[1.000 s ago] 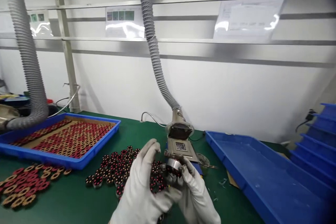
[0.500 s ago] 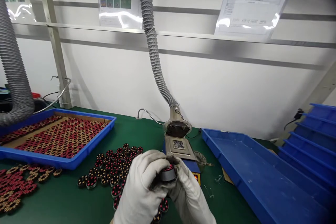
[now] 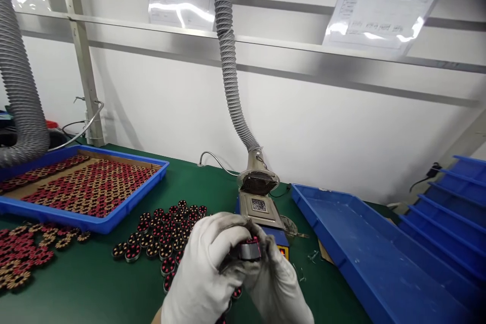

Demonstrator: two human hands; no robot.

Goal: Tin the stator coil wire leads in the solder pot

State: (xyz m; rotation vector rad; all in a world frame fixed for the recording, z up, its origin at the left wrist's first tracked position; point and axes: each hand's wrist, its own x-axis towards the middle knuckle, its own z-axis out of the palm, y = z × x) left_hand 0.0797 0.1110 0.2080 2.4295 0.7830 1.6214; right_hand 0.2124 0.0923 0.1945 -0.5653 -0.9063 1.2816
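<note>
Between my two white-gloved hands is a small round part with a dark metallic rim and a red-and-black top. My left hand is closed around its left side, fingers bent over it. From the right, my right hand grips the same part, its fingertips partly hidden behind it. The gloves are stained grey at the fingers. Left of my hands lies a group of similar rimmed parts on the green table; some are covered by my left hand. Just beyond my hands sits a small heating device with a metal top plate.
A grey duct hose ends in a hood above the device. At left stands a blue tray full of red and tan rings, with loose rings before it. A blue tray and stacked trays stand right.
The head view has shifted slightly, so the wall sheets appear higher. My hands still hold the round part, which appears turned a little, with its rim now catching more light.
</note>
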